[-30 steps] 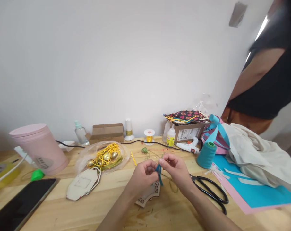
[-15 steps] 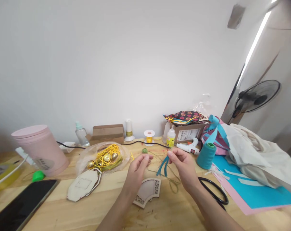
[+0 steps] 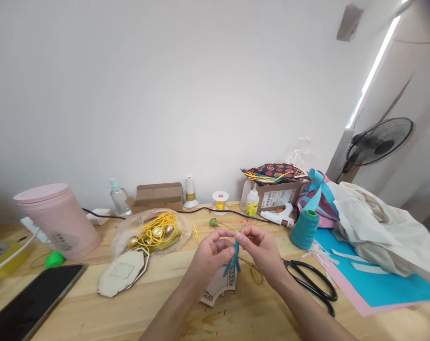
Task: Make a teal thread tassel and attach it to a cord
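Blue-green tassels (image 3: 232, 263) hang from the fingertips of my right hand (image 3: 259, 248), its thumb and index finger pinched at their top. Close beside it, my left hand (image 3: 215, 251) has its fingers curled together near the tassel top; what it grips is too small to make out. A thin green cord (image 3: 254, 272) trails behind my right hand down to the table. Below the tassels lies a fan-shaped wooden piece (image 3: 215, 288) with lattice ends, partly covered by my left hand and the tassels. A small green ball of cord (image 3: 214, 222) rests behind my hands.
Black scissors (image 3: 312, 279) lie right of my right arm, near a teal thread cone (image 3: 305, 230). A glue bottle (image 3: 252, 202) and glue gun (image 3: 279, 217) stand behind. To the left are octagonal boards (image 3: 120, 274), a phone (image 3: 35, 300) and a pink cup (image 3: 60, 222).
My hands have come together, the right one moving left with the tassels. The tassels now hang over the fan-shaped piece. More of the scissors shows.
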`<state>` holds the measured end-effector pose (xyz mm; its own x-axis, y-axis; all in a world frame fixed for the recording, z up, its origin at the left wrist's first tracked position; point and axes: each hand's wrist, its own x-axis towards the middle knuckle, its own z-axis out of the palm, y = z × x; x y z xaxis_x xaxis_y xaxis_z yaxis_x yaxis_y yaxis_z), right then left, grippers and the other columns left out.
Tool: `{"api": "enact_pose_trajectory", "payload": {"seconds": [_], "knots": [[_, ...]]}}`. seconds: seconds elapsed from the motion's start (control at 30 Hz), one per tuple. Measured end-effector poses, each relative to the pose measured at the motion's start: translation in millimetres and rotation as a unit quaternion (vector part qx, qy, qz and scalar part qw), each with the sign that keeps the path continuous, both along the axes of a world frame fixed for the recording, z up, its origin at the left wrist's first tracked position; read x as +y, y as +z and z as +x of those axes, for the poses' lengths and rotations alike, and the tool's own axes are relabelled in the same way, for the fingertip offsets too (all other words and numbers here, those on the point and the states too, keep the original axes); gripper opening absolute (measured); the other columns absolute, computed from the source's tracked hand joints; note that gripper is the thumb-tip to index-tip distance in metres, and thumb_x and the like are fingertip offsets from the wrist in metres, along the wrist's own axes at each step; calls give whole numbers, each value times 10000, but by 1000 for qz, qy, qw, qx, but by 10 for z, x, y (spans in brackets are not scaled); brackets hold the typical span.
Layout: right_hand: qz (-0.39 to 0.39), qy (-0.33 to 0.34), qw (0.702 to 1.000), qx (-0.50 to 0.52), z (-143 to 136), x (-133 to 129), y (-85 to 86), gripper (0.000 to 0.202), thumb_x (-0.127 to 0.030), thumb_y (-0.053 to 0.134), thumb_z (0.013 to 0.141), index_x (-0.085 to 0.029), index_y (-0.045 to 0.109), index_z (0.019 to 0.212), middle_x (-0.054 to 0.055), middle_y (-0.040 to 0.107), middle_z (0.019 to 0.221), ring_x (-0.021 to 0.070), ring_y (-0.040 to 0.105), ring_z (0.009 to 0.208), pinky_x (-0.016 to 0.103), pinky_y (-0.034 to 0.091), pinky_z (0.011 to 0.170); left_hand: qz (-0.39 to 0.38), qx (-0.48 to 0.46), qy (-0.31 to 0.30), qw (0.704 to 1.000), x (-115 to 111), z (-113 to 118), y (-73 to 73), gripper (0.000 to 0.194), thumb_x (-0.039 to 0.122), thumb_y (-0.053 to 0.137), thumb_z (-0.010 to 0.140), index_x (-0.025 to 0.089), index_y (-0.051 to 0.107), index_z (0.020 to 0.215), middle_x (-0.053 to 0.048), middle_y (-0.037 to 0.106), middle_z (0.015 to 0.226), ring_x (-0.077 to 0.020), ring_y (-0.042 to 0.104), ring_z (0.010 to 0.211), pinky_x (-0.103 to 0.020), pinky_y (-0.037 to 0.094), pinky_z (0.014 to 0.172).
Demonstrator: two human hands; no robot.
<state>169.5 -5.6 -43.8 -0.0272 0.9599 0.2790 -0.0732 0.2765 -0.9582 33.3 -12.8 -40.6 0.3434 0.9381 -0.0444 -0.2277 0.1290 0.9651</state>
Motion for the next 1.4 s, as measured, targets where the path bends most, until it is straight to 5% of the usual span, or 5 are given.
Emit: {"api": "enact_pose_trajectory", "payload": {"seconds": [0.37, 0.63, 0.97, 1.17, 1.4], "knots": [[2, 8, 1000, -6, -19, -26, 20, 260, -370, 634, 631, -159, 513, 539, -42, 442, 520, 86, 383, 510, 206, 322, 482, 137, 125, -9, 983, 22, 18, -44, 47, 126, 496, 606, 145, 524, 639, 19, 482, 619, -101, 430, 610, -212, 334, 577], [-5, 9, 1000, 0, -18, -22, 19, 266, -385, 634, 628, -162, 515, 543, -40, 450, 513, 88, 391, 499, 210, 332, 482, 103, 143, -30, 984, 29, 28, -85, 55, 144, 451, 584, 175, 439, 627, 53, 389, 569, -88, 361, 541, -206, 280, 513], [4, -64, 996, 70, 82, -6, 107, 257, -381, 638, 638, -167, 510, 577, -52, 444, 500, 75, 376, 479, 201, 323, 485, 185, 343, 21, 921, 30, -39, -207, 109, 84, 432, 567, 190, 437, 591, 66, 399, 511, -92, 357, 483, -215, 240, 459], [27, -60, 997, 46, 84, -14, 118, 246, -356, 626, 653, -167, 501, 557, -52, 432, 500, 75, 371, 483, 200, 316, 480, 146, 144, 146, 968, 48, -37, -36, 157, 286, 469, 736, 170, 550, 802, -17, 573, 773, -150, 520, 778, -242, 381, 718], [37, -3, 999, -21, 12, -23, 18, 234, -343, 615, 667, -159, 521, 556, -28, 465, 530, 99, 430, 517, 224, 353, 508, 139, 99, -8, 985, -10, 43, -19, 263, 364, 510, 748, 139, 569, 624, 10, 500, 575, -99, 437, 570, -215, 360, 594]]}}
